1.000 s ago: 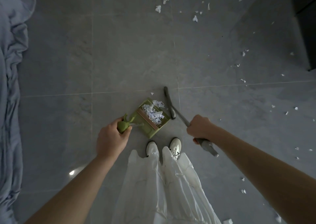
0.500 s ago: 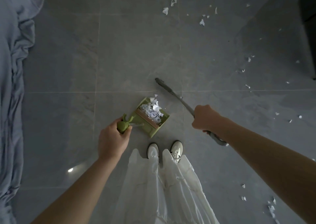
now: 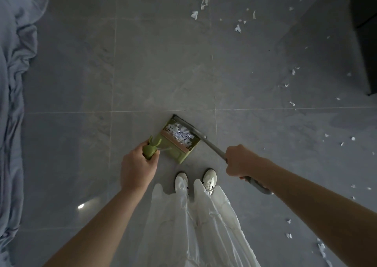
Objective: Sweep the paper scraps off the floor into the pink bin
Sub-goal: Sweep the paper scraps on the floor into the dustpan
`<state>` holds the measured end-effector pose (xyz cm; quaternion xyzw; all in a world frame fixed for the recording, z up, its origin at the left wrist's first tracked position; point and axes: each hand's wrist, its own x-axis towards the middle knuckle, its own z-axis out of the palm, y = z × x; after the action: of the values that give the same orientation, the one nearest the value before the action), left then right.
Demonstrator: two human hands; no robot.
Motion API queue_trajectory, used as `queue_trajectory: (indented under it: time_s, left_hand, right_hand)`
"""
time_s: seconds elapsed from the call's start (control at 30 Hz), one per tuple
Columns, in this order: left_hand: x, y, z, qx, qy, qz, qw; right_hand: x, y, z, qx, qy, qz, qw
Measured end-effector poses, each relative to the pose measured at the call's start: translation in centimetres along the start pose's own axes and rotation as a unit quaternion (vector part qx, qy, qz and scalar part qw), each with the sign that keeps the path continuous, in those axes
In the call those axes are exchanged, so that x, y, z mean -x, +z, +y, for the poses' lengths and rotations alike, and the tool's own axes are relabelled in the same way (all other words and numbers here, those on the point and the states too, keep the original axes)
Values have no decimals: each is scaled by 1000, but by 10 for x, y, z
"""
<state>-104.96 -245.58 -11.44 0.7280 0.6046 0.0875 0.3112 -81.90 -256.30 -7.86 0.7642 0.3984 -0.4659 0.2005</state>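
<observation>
Paper scraps point(image 3: 180, 134): one white heap sits in the green dustpan point(image 3: 179, 139), just fwd of our L hand point(image 3: 138, 165) and to the inner side of our R hand point(image 3: 241, 160). More loose scraps point(image 3: 237, 28) lie scattered on the grey tile floor point(image 3: 163, 63), far fwd of both hands and out past the R hand; a few also lie beside the R forearm.

L hand: fingers curled round the green knob of the dustpan handle point(image 3: 150, 149), clamped on it. Pan rests on floor, open mouth pointing away from that hand.

R hand: fist wrapped tight round the grey broom handle point(image 3: 214, 147); handle end sticks out behind the hand. Broom head point(image 3: 183, 122) lies along the pan's far edge, touching the mouth next to the heap.

White shoes point(image 3: 209, 178) and white trousers point(image 3: 193, 226) sit btwn the two forearms, just behind the pan. Blue-grey bedding point(image 3: 14, 83) runs along the outer side of the L arm. Dark furniture point(image 3: 365, 32) stands far fwd-outward of the R hand.

Pink bin: not in view.
</observation>
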Motion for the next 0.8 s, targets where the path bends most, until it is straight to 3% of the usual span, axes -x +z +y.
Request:
queue_trajectory:
  time_s: [0.47,0.8]
  left_hand:
    - [4,4,22,32,24,-2,999]
    - [-26,-4,43,53,12,50,997]
  right_hand:
    - [47,-10,5,-45,1,-16,999]
    - [44,-45,23,-183,69,27,980]
